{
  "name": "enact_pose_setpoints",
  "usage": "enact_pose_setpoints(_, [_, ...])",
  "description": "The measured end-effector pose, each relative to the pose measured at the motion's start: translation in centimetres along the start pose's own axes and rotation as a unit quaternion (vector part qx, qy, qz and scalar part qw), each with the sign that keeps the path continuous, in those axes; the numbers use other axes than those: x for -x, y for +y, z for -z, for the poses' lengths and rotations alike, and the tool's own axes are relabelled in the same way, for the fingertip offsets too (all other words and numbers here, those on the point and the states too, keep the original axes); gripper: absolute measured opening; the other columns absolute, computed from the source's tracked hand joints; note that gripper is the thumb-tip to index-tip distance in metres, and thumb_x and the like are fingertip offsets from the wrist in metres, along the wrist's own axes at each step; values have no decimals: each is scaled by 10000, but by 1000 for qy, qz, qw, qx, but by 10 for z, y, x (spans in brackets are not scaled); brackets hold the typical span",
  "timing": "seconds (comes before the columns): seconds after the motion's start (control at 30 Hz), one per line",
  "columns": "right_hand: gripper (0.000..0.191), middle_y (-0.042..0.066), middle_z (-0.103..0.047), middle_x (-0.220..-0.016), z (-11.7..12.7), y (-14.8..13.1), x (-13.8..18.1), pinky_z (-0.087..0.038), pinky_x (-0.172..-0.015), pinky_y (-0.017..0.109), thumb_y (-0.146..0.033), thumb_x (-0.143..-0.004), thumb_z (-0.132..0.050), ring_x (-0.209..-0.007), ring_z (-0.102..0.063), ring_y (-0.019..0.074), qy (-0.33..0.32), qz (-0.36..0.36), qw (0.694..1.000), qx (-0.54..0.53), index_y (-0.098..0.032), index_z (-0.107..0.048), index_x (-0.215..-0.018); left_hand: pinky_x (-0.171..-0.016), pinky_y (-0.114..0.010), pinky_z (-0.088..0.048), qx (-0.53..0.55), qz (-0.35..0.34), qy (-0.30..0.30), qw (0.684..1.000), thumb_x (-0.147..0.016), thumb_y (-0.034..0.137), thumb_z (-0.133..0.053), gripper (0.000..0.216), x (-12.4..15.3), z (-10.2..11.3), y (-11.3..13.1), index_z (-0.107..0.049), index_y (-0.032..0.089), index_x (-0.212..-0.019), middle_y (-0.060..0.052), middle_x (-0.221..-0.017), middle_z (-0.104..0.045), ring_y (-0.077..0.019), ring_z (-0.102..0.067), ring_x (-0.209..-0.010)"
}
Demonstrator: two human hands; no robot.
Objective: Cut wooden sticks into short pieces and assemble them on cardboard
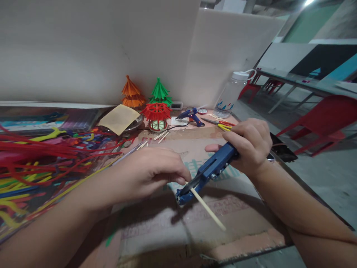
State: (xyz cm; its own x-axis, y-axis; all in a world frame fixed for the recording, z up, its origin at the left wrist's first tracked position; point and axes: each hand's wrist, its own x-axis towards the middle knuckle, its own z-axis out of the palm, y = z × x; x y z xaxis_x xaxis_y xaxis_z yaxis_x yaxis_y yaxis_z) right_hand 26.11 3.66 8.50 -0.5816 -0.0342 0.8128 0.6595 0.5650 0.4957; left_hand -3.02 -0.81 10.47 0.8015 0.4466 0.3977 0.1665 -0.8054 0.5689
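Note:
My right hand [248, 145] grips the handles of a blue hand cutter [214, 163], its fingers wrapped round them. The cutter slants down to the left, and its dark blade lies by the blue lower jaw. Across those jaws runs a thin pale wooden stick [209, 208], with its long free end pointing down toward the front right. My left hand [156, 171] pinches the stick's other end just left of the blade; that end is mostly hidden by the fingers. Both hands are above a cardboard sheet [178, 234].
Colourful pipe cleaners [36, 167] heap at the left. Behind stand an orange tree [131, 93], a green tree [160, 93] and a small red-roofed house [156, 116]. A glue gun [192, 116], scissors [219, 122] and a water bottle [230, 95] stand or lie farther right.

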Motion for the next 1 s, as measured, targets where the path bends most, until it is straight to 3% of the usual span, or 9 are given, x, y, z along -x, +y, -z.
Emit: enact_pose_setpoints(1.0, [353, 20, -649, -758, 3, -3, -1, -458, -699, 402, -470, -810, -800, -732, -598, 230, -14, 3, 1000, -8, -272, -607, -1030, -716, -174, -469, -4, -4, -19, 1000, -978, 105, -557, 182, 0, 3, 0, -707, 176, -905, -47, -884, -757, -110, -673, -787])
